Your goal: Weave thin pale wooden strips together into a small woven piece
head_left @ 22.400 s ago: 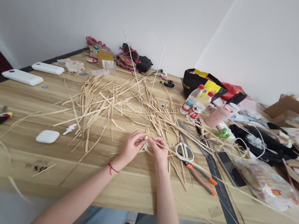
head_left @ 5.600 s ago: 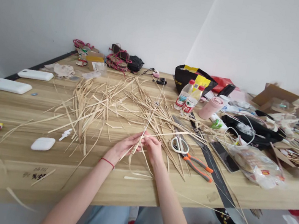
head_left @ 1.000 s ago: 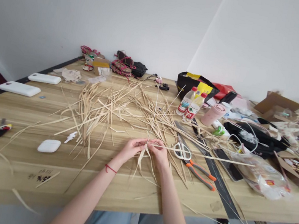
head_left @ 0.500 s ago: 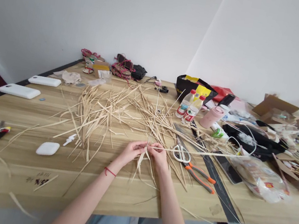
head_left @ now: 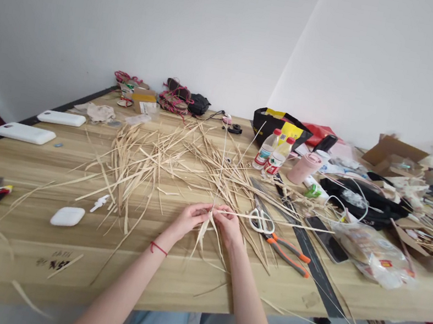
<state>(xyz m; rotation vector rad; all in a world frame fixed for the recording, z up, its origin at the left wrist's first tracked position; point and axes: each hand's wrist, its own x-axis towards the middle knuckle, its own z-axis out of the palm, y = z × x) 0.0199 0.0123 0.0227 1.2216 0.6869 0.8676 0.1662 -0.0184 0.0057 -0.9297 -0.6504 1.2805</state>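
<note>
My left hand (head_left: 193,217) and my right hand (head_left: 228,224) meet over the near middle of the table. Their fingers pinch a small bundle of pale plant-fibre strips (head_left: 203,232) from both sides. Loose ends of the bundle hang below my fingers. One thin strip (head_left: 221,168) stands up from between my hands, and a flatter strip (head_left: 285,224) sticks out to the right past my right hand. The crossing point is partly hidden by my fingertips. A red cord bracelet (head_left: 159,249) circles my left wrist.
Loose strips (head_left: 136,164) spread beyond my hands. To the right lie white-handled scissors (head_left: 261,221), orange-handled pliers (head_left: 288,254) and a phone (head_left: 327,239). Two bottles (head_left: 266,149) and a pink cup (head_left: 305,168) stand farther back. A white case (head_left: 67,216) lies left.
Both hands keep their pinch on the strips. The strip on the right has swung lower and its end now shows nearer. The upright strip leans slightly more to the left.
</note>
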